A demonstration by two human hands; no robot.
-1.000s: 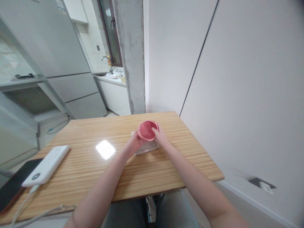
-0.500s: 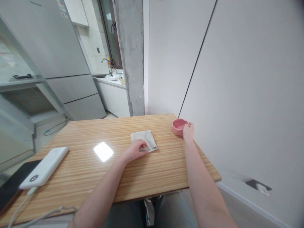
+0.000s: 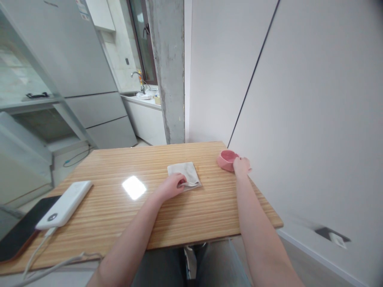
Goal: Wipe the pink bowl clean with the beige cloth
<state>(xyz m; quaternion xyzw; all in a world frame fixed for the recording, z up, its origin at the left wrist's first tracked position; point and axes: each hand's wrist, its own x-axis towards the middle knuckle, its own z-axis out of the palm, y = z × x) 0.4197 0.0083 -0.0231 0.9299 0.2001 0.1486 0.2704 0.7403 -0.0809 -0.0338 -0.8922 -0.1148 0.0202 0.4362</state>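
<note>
A folded pale grey cloth (image 3: 188, 171) lies on the wooden table (image 3: 206, 215). My left hand (image 3: 173, 185) is closed on its near left edge, fingers curled over the fabric and lifting that edge slightly. Near the far right corner stands a low, pink, faceted ashtray (image 3: 226, 160), upright. My right hand (image 3: 242, 165) is at its right side, thumb side by the rim and the other fingers spread out to the right, away from the wall of the ashtray. Whether the thumb still touches the rim I cannot tell.
A white power bank (image 3: 65, 203) with a cable (image 3: 36, 249) lies at the left, beside a dark phone (image 3: 22, 231). The white wall (image 3: 299, 119) rises along the table's right side. A concrete pillar (image 3: 170, 79) and kitchen sink area stand beyond.
My right hand's fingers have loosened from the ashtray and spread to the right. My left fingers have closed on the cloth's near edge, which now bunches up a little. The view has shifted slightly.
</note>
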